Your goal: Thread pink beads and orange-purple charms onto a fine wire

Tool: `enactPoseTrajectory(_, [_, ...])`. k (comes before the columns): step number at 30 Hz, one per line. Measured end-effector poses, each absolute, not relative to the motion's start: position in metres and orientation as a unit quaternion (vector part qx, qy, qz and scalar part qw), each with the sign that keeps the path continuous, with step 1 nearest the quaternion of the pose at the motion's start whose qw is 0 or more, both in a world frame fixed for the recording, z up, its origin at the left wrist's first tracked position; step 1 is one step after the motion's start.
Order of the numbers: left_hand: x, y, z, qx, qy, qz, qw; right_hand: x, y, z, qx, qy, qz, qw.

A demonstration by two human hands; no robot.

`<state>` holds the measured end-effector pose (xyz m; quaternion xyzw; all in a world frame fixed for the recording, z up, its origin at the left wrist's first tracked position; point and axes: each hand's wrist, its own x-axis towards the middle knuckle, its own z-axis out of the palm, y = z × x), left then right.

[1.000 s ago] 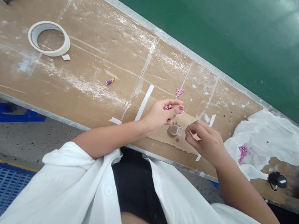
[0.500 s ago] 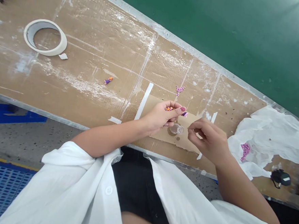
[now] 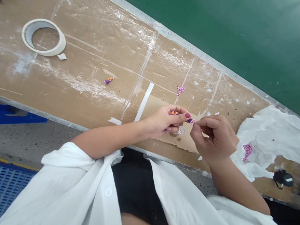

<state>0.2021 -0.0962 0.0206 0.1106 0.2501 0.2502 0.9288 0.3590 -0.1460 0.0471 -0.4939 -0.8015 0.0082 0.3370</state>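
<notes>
My left hand [image 3: 166, 120] is closed around small purple and orange figurines [image 3: 174, 113]; the purple end of one [image 3: 191, 121] pokes out past the thumb and forefinger. My right hand [image 3: 212, 135] is pinched at that purple end, and whatever its fingertips hold is too small to make out. Under my left fingers a small clear container [image 3: 181, 130] stands on a taped-down cardboard piece [image 3: 163, 139], partly hidden. Another purple and orange figurine [image 3: 108, 80] lies on the table to the left. A little pile of pink and purple beads [image 3: 181, 90] lies beyond my hands.
A roll of white tape [image 3: 62, 44] lies at the left beside a white scrap [image 3: 62, 56]. Crumpled white sheeting [image 3: 289, 136] at the right holds more pink beads [image 3: 247, 152]. Near it is a black object [image 3: 283, 178]. The table's near edge runs close to my body.
My right hand has moved up to the purple end of the figurine held in my left hand. My left hand has shifted slightly right and down, covering more of the clear container.
</notes>
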Motion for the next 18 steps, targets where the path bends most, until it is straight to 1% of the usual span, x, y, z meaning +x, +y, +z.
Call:
enactPoseTrajectory(7, [0.202,-0.097,0.018,0.165,0.251,0.254,0.919,0.356,-0.148,0.052,-0.486,-0.812,0.005,0.322])
enactPoseTrajectory(14, [0.206,-0.106,0.016,0.101,0.222,0.28,0.929,0.353,-0.152,0.048,-0.482,-0.808,-0.005,0.338])
enactPoseTrajectory(18, [0.204,-0.105,0.017,0.107,0.22,0.275,0.93,0.35,-0.151,0.048,-0.485,-0.805,-0.011,0.34])
